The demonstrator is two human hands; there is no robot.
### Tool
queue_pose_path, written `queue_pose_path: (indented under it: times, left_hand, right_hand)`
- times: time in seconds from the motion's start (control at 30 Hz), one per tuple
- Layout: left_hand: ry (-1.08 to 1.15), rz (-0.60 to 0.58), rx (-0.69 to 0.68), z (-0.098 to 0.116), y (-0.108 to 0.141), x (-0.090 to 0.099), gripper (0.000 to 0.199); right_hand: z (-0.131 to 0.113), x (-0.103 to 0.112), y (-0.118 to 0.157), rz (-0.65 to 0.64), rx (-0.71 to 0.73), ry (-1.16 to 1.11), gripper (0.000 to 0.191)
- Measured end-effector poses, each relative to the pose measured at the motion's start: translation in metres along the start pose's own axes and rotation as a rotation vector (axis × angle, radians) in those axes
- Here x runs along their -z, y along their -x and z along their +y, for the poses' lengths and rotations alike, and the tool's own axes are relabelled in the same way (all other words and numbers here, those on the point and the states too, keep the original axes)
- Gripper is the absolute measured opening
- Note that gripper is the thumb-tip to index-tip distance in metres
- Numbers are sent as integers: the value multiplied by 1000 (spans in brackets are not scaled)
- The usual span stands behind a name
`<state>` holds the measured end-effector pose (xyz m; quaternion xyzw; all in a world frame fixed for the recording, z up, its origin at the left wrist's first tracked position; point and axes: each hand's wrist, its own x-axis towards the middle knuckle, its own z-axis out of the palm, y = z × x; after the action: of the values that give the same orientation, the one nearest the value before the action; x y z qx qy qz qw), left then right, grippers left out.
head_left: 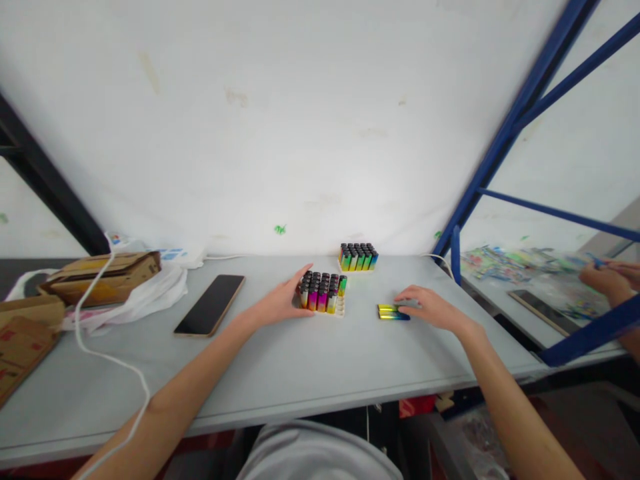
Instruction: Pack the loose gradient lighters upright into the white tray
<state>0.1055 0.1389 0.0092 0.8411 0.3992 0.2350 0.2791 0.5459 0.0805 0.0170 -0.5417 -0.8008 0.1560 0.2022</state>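
Observation:
Several lighters with black tops (323, 293) stand upright in a white tray (341, 308), which shows bare slots at its right front. My left hand (285, 300) wraps round the left side of this group, thumb in front and fingers behind. To the right, a few yellow and blue lighters (393, 312) lie flat on the table. My right hand (423, 307) touches their right end with curled fingers. Farther back, by the wall, a second block of upright green, yellow and blue lighters (358, 257) stands in another white tray.
A phone (211, 305) lies on the grey table (280, 373) at left, near cardboard boxes (103, 277), a plastic bag (150, 298) and a white cable (117, 362). A blue metal frame (493, 157) rises at right. Beyond it are another person's hands (613, 277), a phone and plastic packets.

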Motion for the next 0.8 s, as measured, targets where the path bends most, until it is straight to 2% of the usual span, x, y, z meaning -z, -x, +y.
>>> queue_pose_path:
  times: [0.2,0.37,0.5,0.63,0.7,0.8]
  left_hand:
    - [4,10,-6,-2,0,-1,122]
    - [-9,21,-13,-2,0,-1,120]
    - [0,22,-28,-2,0,-1,120]
    - [9,16,-35,-2,0,-1,120]
    - [15,12,-34,-1,1,-1,120]
    - [19,10,-35,-1,1,-1,120]
  right_hand:
    - [2,-9,-5,37,-31,-75,30]
    - [-12,-12,-20,205,-78,-383,42]
    - [-36,-16,-41,310,-87,-760,45]
    - [-70,-21,-62,373,-83,-1127,44]
    - [-88,-24,-70,339,-76,-1198,45]
    - [-108,-35,-78,253,-55,-1182,49]
